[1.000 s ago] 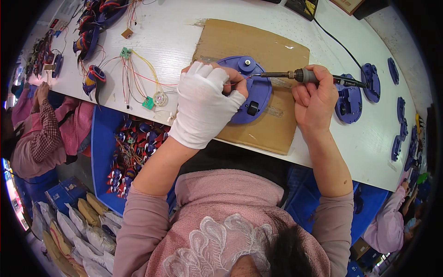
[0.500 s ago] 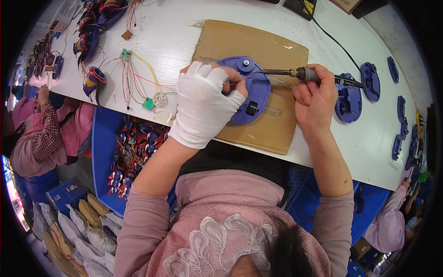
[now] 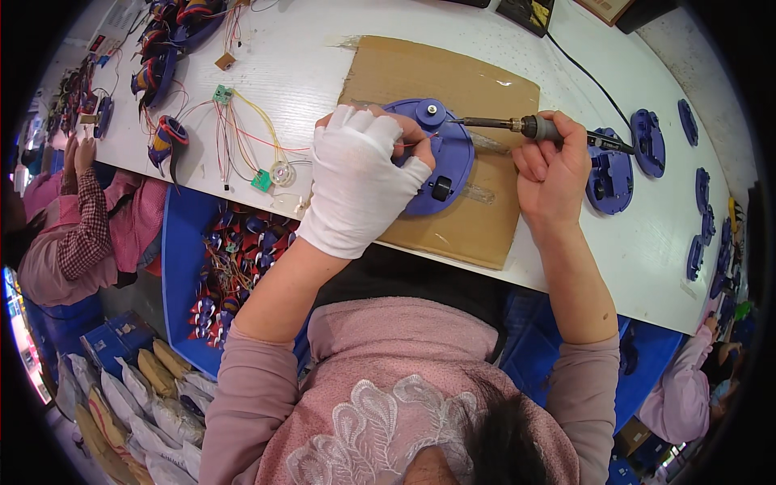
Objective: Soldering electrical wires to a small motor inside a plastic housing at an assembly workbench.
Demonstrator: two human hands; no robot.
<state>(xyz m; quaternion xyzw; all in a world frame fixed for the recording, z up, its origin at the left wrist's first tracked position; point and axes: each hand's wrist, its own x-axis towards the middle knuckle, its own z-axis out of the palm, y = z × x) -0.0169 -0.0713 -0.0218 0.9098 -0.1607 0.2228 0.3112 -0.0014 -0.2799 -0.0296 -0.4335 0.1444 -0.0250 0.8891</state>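
Round blue plastic housing (image 3: 440,166): lay flat on the brown cardboard sheet, about the middle of the white table's near side; its open inner face was up.
Housing details: a raised round boss with a pale centre sat at its far edge, and a small black part sat near its near-right rim; its left part was hidden under the gloved left hand.
Soldering iron with dark handle and metal shaft (image 3: 517,125): lay roughly level, right of the housing; the tip pointed left and reached the housing's far-right part.
Iron's black cord: ran from the handle's right end, then far-left across the table.
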